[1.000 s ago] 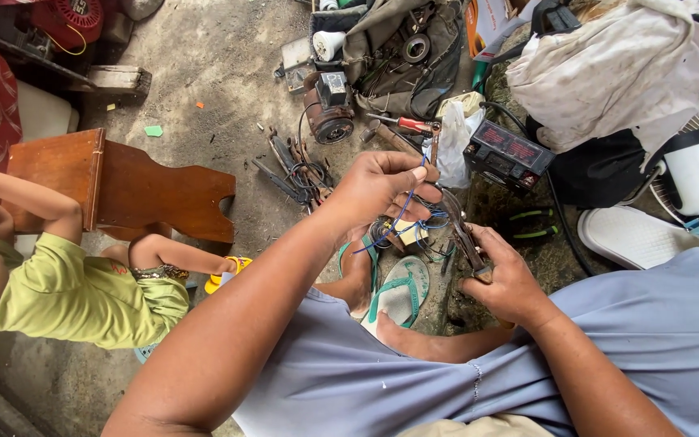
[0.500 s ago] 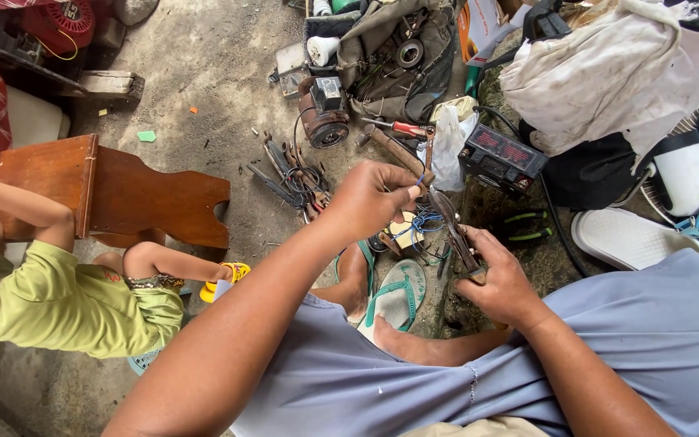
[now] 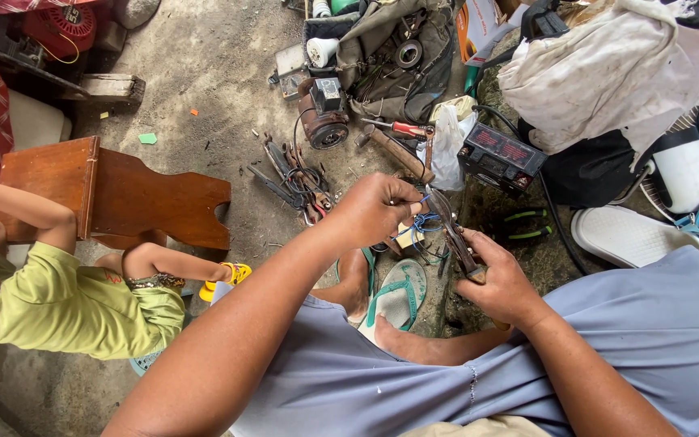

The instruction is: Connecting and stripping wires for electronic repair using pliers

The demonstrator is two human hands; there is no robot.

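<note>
Hands hold blue wire (image 3: 424, 199) and pliers (image 3: 453, 233) unchanged.

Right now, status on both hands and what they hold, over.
Left hand pinching blue wire. Right hand shut on pliers, jaws at the wire. Tool pile on floor beside, nothing between the hands.

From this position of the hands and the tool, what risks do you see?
1. The left hand pinches a thin blue wire right at the tip of the pliers held by the right hand; a slip might nip the fingers.
2. The work hangs over a bare foot in a green sandal; a dropped tool could hit it.
3. A second person in a green shirt sits close to the loose tools on the ground.
</note>
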